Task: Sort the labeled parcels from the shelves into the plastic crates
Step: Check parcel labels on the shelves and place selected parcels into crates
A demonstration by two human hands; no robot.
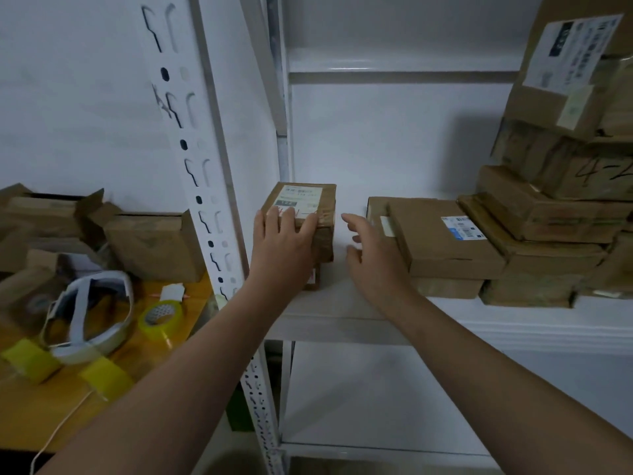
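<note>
Item: labelled parcel (301, 197), shelf (342, 303), nine o'clock end. My left hand (284, 241) lay flat on its top; right hand (373, 255), at three o'clock, hung spread, empty. Step: pickup. Next, I judged: clasp both sides, lift.

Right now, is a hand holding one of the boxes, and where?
Nothing is gripped yet. The left hand lies flat on top of the small parcel, just below its label; the right hand hovers open beside it.
</note>
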